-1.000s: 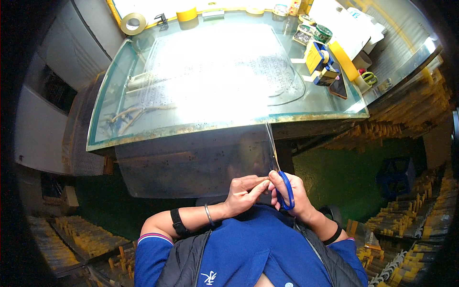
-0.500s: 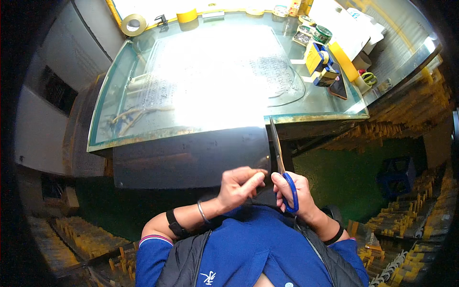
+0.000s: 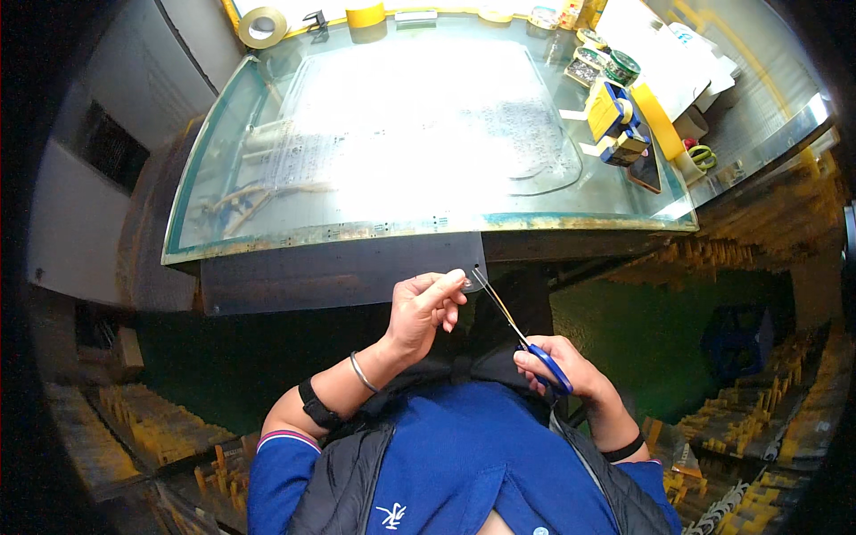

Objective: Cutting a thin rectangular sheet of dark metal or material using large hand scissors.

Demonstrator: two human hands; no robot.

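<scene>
A: Where's the cam?
B: Single head-worn fisheye, looking steeply down past the wearer's chest.
A: Facing?
B: Forward and down. Glass-topped table (image 3: 267, 234) fills the upper frame, bent by the lens; floor at the sides.
A: Range?
B: Close. Hands (image 3: 423, 308) near centre, forearms entering from the lower edge.
A: Overlap?
B: None, one view only.

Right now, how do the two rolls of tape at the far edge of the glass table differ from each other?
The tan tape roll at the far left corner lies tilted so its wide open core faces the camera; the yellow tape roll to its right stands flat on its side face, showing only its band. The tan one is pale brownish, the yellow one bright. Both sit on the glass table, far from either hand.
</scene>
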